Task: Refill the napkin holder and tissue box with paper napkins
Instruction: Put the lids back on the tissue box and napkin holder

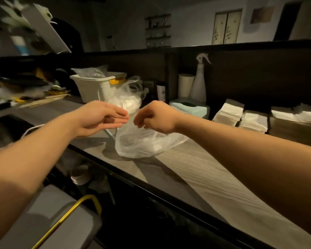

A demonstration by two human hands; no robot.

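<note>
Head view, left hand (99,116): it is hovering over the bench (196,169), fingers straight and loosely together, palm turned toward the other hand, holding nothing.
Head view, right hand (155,117): it is hovering just above a clear plastic bag (142,142), fingers curling downward; whether the fingertips are pinching the bag's film or are just clear of it, I cannot tell.
Gap between hands: the two sets of fingertips are sitting near each other but apart, both above the top of the bag.
Clear plastic bag: it is lying slumped on the bench directly under the hands, crumpled and see-through, with pale white contents showing dimly inside.
Tissue box (190,106): it is standing on the bench just behind and to the right of the right hand, pale blue-green with a dark oval opening on top; the wrist is covering part of its near edge.
Paper napkins (228,112): white stacks are sitting at the right along the dark back wall, well right of the right hand, each looking square-cut and neatly layered; further stacks (255,121) are continuing toward the frame's edge.
Second bag (127,97): another clear bag holding something white is leaning behind the hands, against a white bin (92,88).
Spray bottle (198,81): it is standing upright behind the tissue box.
Napkin holder: I cannot tell which item it is.
</note>
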